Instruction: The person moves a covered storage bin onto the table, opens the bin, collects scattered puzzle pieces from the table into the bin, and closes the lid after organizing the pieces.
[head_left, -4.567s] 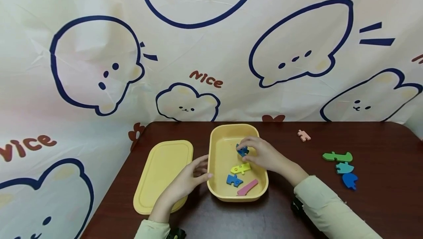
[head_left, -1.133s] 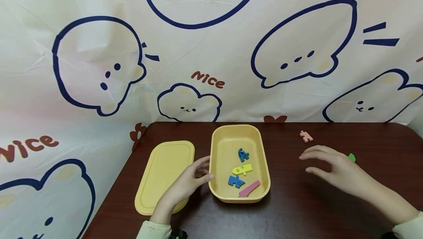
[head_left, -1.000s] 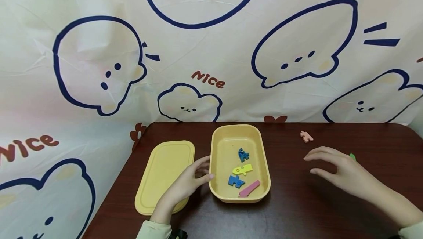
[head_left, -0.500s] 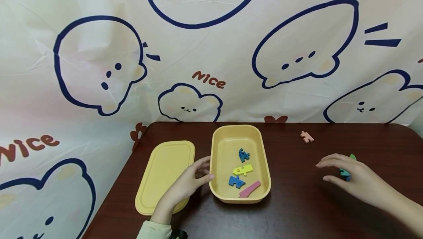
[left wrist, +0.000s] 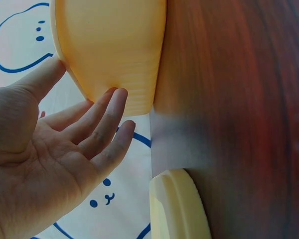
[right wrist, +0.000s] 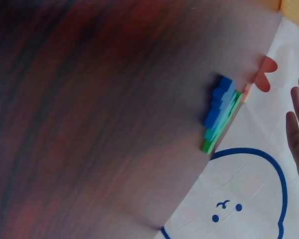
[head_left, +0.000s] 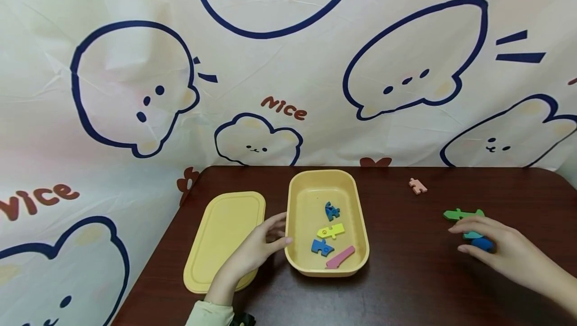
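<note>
My left hand (head_left: 249, 251) holds the near-left side of a yellow plastic box (head_left: 292, 191), thumb on the rim and fingertips against the outer wall (left wrist: 109, 59). Inside lie a dark blue puzzle piece (head_left: 332, 211), a yellow one (head_left: 331, 231), a blue one (head_left: 322, 248) and a pink bar-like piece (head_left: 340, 257). At the right, my right hand (head_left: 507, 246) hovers with fingers spread over a blue puzzle piece (head_left: 483, 244), partly hidden by it. Beyond are a teal piece (head_left: 472, 235) and a long green piece (head_left: 457, 214). Nothing shows gripped in that hand.
The flat yellow lid (head_left: 225, 236) lies left of the box, partly under my left forearm. A light pink puzzle piece (head_left: 417, 186) sits near the back edge of the dark brown table (head_left: 396, 276). A printed cloth (head_left: 315, 65) hangs behind the table.
My right hand has left the dark blue piece in the box and moved right, past the middle, to above the blue, teal and green pieces. My left hand stays at the box.
</note>
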A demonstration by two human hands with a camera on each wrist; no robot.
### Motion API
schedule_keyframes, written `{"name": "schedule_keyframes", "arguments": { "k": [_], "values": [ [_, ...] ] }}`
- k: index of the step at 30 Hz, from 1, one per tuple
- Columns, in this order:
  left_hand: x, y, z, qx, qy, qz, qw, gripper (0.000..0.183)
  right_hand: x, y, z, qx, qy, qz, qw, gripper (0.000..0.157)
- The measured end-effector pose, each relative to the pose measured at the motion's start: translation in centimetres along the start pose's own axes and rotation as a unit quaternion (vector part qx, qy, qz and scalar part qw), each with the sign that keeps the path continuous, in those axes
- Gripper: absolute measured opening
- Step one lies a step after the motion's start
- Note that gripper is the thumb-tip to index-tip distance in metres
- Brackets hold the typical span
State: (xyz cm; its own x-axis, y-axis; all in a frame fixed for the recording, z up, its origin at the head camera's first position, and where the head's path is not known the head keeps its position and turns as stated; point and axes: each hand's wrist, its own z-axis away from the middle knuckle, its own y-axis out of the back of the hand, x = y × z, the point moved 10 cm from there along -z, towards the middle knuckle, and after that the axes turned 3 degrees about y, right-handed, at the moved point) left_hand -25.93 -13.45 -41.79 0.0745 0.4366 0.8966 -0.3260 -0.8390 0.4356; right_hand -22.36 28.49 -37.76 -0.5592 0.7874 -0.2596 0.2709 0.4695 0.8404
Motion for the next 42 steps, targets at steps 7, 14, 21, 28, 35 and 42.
{"name": "schedule_keyframes", "arguments": {
  "k": [7, 14, 21, 28, 35, 42],
  "values": [
    [0.1, 0.0, 0.0, -0.002, -0.004, -0.002, 1.0000, 0.056, 1.2, -0.3, 1.0, -0.013, -0.022, 0.019, 0.999, 0.052],
    [0.1, 0.0, 0.0, -0.001, 0.000, -0.002, 1.0000, 0.057, 1.8, -0.4, 1.8, -0.014, -0.018, 0.032, 0.999, 0.056],
    [0.1, 0.0, 0.0, 0.000, -0.002, -0.004, 1.0000, 0.057, 3.0, -0.7, 2.4, -0.035, -0.039, 0.044, 0.998, 0.053],
    [-0.1, 0.0, 0.0, 0.000, -0.009, -0.006, 0.9999, 0.056, 3.8, -1.0, 3.0, -0.040, -0.047, 0.050, 0.997, 0.056],
    [-0.1, 0.0, -0.1, 0.000, -0.009, -0.005, 0.9999, 0.057, 4.9, -1.7, 3.5, -0.067, -0.071, 0.037, 0.995, 0.055],
    [0.0, 0.0, -0.1, 0.001, -0.007, -0.006, 1.0000, 0.056, 5.6, -1.6, 3.7, -0.065, -0.057, 0.053, 0.995, 0.054]
  ]
}}
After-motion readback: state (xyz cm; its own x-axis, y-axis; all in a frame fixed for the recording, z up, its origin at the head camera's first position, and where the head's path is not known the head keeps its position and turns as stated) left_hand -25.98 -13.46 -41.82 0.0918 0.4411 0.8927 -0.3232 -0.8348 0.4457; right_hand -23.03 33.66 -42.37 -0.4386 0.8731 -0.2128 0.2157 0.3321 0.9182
